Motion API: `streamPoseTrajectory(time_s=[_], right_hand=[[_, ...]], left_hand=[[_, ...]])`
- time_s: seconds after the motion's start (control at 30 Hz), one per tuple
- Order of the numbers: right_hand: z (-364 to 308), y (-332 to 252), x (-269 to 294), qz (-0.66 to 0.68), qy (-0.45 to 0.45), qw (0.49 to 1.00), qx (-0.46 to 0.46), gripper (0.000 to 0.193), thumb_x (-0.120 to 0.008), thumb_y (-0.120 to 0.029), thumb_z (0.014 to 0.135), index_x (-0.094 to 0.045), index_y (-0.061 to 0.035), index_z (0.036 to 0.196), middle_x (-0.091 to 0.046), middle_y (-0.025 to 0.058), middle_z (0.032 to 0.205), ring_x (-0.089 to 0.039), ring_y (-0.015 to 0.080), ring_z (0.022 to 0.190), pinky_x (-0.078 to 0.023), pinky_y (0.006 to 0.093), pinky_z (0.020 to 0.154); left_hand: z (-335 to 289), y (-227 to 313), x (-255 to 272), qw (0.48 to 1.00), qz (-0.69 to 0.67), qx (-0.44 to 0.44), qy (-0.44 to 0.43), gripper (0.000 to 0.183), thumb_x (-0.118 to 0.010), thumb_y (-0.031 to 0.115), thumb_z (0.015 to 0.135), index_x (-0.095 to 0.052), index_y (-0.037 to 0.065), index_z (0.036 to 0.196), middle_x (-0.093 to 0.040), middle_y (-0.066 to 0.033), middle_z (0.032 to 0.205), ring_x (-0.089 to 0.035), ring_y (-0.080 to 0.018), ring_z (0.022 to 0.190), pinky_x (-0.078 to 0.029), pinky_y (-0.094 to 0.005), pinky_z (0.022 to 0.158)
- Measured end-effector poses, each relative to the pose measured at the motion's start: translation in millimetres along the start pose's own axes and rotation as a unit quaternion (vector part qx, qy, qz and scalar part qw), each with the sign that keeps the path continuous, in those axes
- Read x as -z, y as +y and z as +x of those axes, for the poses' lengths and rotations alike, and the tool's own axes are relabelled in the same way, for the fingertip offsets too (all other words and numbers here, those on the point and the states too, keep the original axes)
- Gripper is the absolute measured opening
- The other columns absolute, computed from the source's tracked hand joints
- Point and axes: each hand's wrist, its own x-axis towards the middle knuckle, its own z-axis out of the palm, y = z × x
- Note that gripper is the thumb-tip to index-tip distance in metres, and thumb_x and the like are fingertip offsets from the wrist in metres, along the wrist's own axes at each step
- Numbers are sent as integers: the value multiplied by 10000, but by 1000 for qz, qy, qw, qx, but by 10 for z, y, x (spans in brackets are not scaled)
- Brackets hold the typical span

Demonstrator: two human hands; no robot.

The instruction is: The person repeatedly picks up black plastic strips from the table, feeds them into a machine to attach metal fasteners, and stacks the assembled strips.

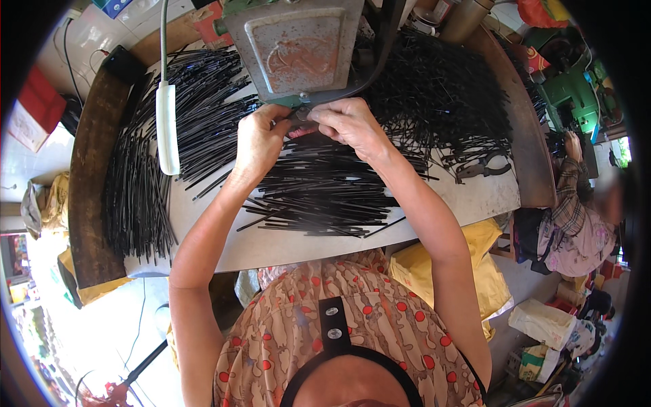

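Centrally, both hands (305, 129) pinching a black rod (302, 122) under grey machine (298, 47), yellow sacks (468, 271) beneath table (285, 247)

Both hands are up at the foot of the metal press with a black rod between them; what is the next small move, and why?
Probably ease the rod's tip a little further under the metal press. The left hand and right hand meet at its lower edge, pinching a thin black rod there, though whether the tip is seated is hidden by the fingers. The pile of black rods lies just below.
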Motion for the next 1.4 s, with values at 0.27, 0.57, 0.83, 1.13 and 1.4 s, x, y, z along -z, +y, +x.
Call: streamPoseTrajectory(time_s=[0.27, 0.57, 0.83, 1.13, 1.4], right_hand=[[-18, 8, -13, 15, 10, 1000, -7, 187, -562, -107, 805, -613, 65, 857, -462, -10, 553, -358, 33, 465, -231, 186, 385], [29, 82, -38, 26, -5, 1000, -16, 190, -574, -165, 800, -631, 14, 769, -498, 4, 554, -409, 51, 485, -288, 190, 419], [-66, 77, 252, 45, 52, 997, -45, 192, -540, -154, 846, -594, 29, 872, -458, -16, 575, -343, 29, 427, -240, 171, 374], [-49, 185, 251, 151, 66, 985, -45, 126, -550, -87, 830, -552, 34, 863, -594, 103, 779, -621, 179, 711, -541, 273, 625], [-96, 146, 44, 263, 121, 957, -33, 81, -521, -6, 813, -537, 70, 836, -580, 192, 847, -618, 273, 800, -535, 359, 740]], left_hand=[[-19, -79, -43, 991, 68, -111, 33, 127, -569, 55, 735, -599, 12, 850, -600, -142, 769, -591, -304, 685, -455, -345, 593], [-379, 204, -112, 992, 5, -117, -37, 117, -550, 78, 775, -568, -6, 855, -563, -168, 795, -558, -351, 702, -451, -391, 612], [-469, -235, 253, 944, 318, -92, 8, 54, -560, 18, 716, -576, 20, 767, -511, -110, 759, -545, -300, 704, -444, -388, 581], [-416, -295, 308, 919, 348, -187, 2, 102, -530, -35, 710, -519, -8, 807, -478, -144, 847, -504, -315, 773, -412, -408, 634], [-221, -33, 107, 982, 139, -128, 7, 134, -516, -26, 764, -458, 3, 881, -498, -181, 792, -511, -369, 685, -411, -422, 591]])
